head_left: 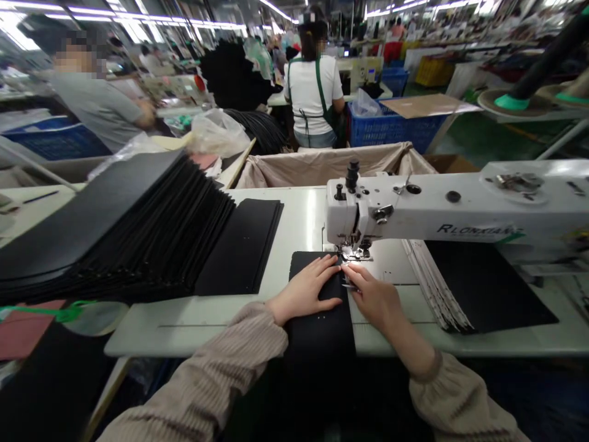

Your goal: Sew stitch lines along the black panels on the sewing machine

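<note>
"Where's the flat, matt black panel (322, 334)?"

"Lower centre of the frame, on the pale green bench (184, 337), its far end just beside the needle area of the long white metal sewing machine (414, 212)."

"And the hands?"

"The left hand (307, 290) lies flat on the panel, fingers spread apart, clamped on nothing. The right hand (376, 299) is curled at the panel's right edge, thumb and forefinger close together, its grip closed on a small, pointed silver metal tool (348, 286)."

"What's piled around them?"

"A tall stack of black sheets (138, 233) at left, a low black pile (234, 248) beside it, and pale-edged black panels (492, 288) at lower right."
</note>
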{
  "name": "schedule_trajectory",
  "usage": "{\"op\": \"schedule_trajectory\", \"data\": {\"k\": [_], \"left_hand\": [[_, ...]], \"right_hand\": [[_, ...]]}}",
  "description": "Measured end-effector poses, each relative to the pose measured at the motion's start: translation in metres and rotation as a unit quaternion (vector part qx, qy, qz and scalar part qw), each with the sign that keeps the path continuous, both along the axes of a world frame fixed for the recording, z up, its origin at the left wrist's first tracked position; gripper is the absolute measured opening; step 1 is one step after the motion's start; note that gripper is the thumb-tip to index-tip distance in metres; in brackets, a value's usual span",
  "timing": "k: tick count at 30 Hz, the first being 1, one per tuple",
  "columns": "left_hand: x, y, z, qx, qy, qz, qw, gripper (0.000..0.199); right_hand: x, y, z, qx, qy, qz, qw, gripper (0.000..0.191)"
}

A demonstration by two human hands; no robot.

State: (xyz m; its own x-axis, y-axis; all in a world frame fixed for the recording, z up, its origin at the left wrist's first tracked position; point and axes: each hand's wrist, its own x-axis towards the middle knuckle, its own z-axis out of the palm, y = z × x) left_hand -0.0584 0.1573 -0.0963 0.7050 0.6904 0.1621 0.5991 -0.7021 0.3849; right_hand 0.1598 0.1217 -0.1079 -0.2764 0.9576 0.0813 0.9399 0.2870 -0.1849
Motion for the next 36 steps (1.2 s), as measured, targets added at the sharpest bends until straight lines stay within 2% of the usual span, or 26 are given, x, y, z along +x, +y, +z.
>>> {"op": "schedule_trajectory", "data": {"k": [10, 23, 36], "left_hand": [[0.0028, -0.0028, 0.0004, 0.005, 0.022, 0.029, 0.999, 0.076], [0.0032, -0.0014, 0.0009, -0.012, -0.005, 0.024, 1.0, 0.074], [0.0031, 0.0005, -0.0008, -0.008, -0.01, 0.026, 1.0, 0.072]], "right_hand": [[0.0004, 0.0004, 0.0036, -0.01, -0.009, 0.01, 1.0, 0.056], [-0.0002, 0.0018, 0.0026, -0.043, -0.017, -0.001, 0.999, 0.059], [-0.0009, 0.0024, 0.0051, -0.032, -0.016, -0.002, 0.999, 0.057]]}}
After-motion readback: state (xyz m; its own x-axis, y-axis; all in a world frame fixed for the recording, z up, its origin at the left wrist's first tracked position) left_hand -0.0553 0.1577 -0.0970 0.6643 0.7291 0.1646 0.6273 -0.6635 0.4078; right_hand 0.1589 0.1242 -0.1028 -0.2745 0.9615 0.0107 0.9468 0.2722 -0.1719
